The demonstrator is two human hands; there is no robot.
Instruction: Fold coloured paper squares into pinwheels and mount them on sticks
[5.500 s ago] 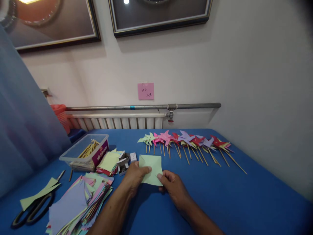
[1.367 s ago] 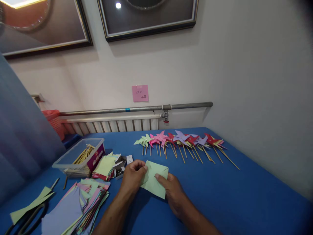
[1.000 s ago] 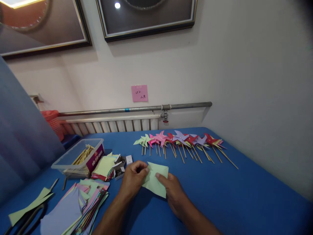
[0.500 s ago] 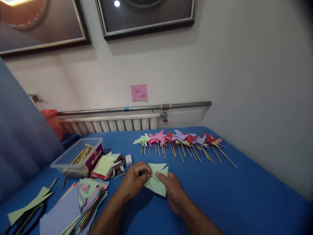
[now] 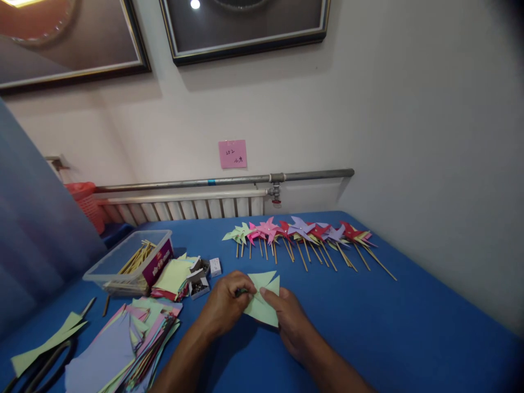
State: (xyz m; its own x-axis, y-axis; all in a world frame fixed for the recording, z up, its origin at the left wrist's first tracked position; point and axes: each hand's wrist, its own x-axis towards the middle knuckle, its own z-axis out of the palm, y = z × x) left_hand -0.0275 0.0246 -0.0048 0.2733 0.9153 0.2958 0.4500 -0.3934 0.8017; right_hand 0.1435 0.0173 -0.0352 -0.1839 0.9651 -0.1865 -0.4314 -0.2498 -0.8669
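A pale green paper square with slits cut from its corners is held above the table between both hands. My left hand pinches its left side, with thumb and index finger meeting close to the middle. From the right, my right hand grips the sheet, its thumb lying on top near the centre and the other fingers underneath. Whether a small pin is between the left fingertips cannot be made out. Beyond the hands, finished paper pinwheels on sticks lie in a row.
At left are a clear plastic box of wooden sticks, small open boxes of metal pins, stacked yellow paper, piled coloured sheets and scissors beneath green paper. The blue-covered table meets the wall behind and at right.
The green paper has turned and shifted slightly in my hands. Both hands keep their hold, with only small finger movement.
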